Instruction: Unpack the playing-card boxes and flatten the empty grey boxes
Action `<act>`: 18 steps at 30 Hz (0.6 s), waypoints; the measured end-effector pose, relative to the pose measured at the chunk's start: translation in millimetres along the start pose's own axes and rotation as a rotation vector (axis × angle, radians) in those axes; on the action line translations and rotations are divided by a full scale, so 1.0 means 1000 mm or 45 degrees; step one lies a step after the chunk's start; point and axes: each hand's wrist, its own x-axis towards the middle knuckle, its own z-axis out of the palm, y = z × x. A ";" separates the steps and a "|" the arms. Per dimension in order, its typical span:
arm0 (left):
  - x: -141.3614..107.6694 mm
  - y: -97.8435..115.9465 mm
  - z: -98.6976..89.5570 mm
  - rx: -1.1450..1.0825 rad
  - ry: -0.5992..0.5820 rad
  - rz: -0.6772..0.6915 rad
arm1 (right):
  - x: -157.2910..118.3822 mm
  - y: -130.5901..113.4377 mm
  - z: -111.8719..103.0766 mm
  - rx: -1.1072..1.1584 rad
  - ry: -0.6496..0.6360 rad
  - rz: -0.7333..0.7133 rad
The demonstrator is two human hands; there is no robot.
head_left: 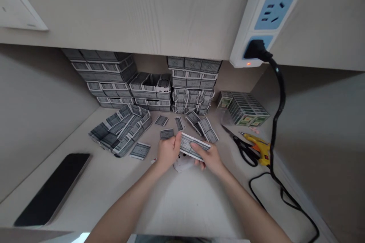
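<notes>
Pale desk [182, 201] under a wooden panel [171, 11]. Near its middle, two partly closed hands hold a patterned card strip [186, 143]: left hand [167, 153] gripping its left end, right hand [212, 159] with thumb on top. Card boxes [195, 82] stand far; black scissors [244, 149] and yellow glue gun [264, 148] lie right.
</notes>
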 end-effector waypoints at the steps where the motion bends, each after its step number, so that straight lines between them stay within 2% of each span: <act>1: 0.001 -0.001 0.000 -0.051 -0.018 -0.045 | 0.001 0.001 -0.001 0.038 -0.010 -0.010; 4: 0.007 -0.002 -0.003 -0.370 -0.094 -0.238 | 0.006 0.004 -0.004 0.204 -0.034 -0.038; 6: 0.013 -0.003 -0.005 -0.657 -0.117 -0.334 | 0.010 0.006 -0.008 0.207 -0.029 -0.099; 9: 0.021 -0.005 -0.009 -0.910 -0.061 -0.415 | 0.013 0.008 -0.013 -0.159 0.002 -0.298; 13: 0.029 -0.012 -0.014 -0.944 0.025 -0.491 | 0.014 0.015 -0.016 -0.780 -0.068 -0.530; 15: 0.031 -0.016 -0.015 -0.958 0.032 -0.508 | 0.014 0.019 -0.015 -0.920 -0.118 -0.551; 18: 0.033 -0.020 -0.015 -0.983 0.042 -0.532 | 0.014 0.020 -0.015 -0.961 -0.128 -0.564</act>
